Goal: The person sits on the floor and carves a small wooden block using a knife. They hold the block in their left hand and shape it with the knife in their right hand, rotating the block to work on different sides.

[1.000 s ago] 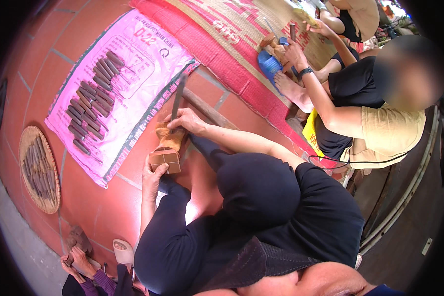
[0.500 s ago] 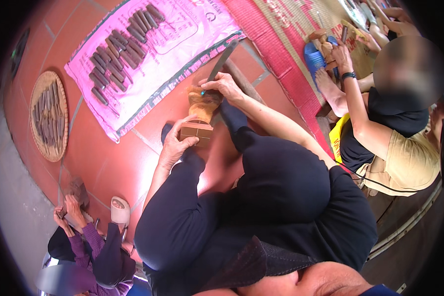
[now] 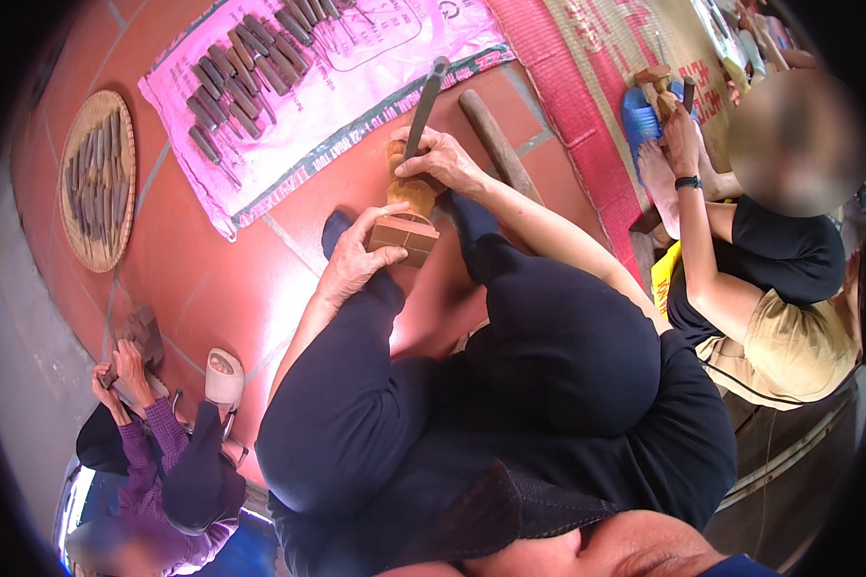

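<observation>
Between my knees stands a small yellow-brown wood carving (image 3: 411, 199) on a square block base (image 3: 402, 234). My left hand (image 3: 356, 260) is closed round the base, thumb on the near side and fingers along the far side. My right hand (image 3: 445, 162) grips a long, dark carving tool (image 3: 423, 111) at the carving's upper part. The tool's rounded end points up and away; its working tip is hidden behind my fingers and the wood.
A pink printed sheet (image 3: 308, 125) bears several dark-handled carving tools (image 3: 245, 72). More lie in a round woven tray (image 3: 98, 183) at the left. A wooden mallet or club (image 3: 498, 144) lies beyond my right hand. Co-workers sit at right on a mat (image 3: 587, 106) and at lower left.
The tool in my right hand has swung more upright. The whole view has shifted a little, so the sheet and the carving appear farther right. Both hands keep their holds.
</observation>
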Tool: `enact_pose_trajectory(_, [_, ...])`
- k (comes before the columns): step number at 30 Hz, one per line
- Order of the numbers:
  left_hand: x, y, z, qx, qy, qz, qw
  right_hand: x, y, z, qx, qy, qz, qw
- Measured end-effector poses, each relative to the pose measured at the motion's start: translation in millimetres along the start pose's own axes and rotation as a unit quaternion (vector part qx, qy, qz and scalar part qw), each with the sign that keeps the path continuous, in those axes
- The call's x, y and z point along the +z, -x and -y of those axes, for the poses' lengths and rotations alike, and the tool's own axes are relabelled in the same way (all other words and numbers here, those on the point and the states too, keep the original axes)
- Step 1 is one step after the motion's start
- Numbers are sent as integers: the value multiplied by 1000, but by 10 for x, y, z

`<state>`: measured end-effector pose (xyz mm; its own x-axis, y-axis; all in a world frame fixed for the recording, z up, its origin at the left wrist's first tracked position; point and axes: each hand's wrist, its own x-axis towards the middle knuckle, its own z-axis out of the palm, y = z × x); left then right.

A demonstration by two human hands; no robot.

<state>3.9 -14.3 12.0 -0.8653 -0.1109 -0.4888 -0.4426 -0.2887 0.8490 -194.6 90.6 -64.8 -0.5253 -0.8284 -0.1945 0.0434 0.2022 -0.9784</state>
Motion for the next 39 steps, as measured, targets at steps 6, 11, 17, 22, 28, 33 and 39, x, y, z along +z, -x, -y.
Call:
enact_pose_trajectory(6, [-4, 12, 32, -1, 19, 1, 1000, -91, -89, 4, 183, -196, -17, 963])
enact_pose_trajectory(11, [-29, -17, 36, 5, 10, -3, 1000, 28, -44, 15, 29, -15, 20, 999])
enact_pose_trajectory(17, [-17, -7, 23, 1, 6, -5, 1000, -27, -84, 47, 190, -198, -7, 962])
enact_pose_trajectory(22, [-28, -54, 22, 10, 13, 1, 1000, -8, -54, 56, 122, -113, -12, 986])
enact_pose_trajectory(28, [-149, -5, 285, -38, 133, -117, 983, -293, -89, -41, 210, -169, -100, 958])
enact_pose_trajectory(33, [-268, -29, 393, 33, 358, -147, 922, -456, 28, -145, 229, -270, -145, 924])
enact_pose_trajectory(39, [-332, -77, 369, 70, 530, -137, 834, -395, 53, -194, 229, -346, -101, 904])
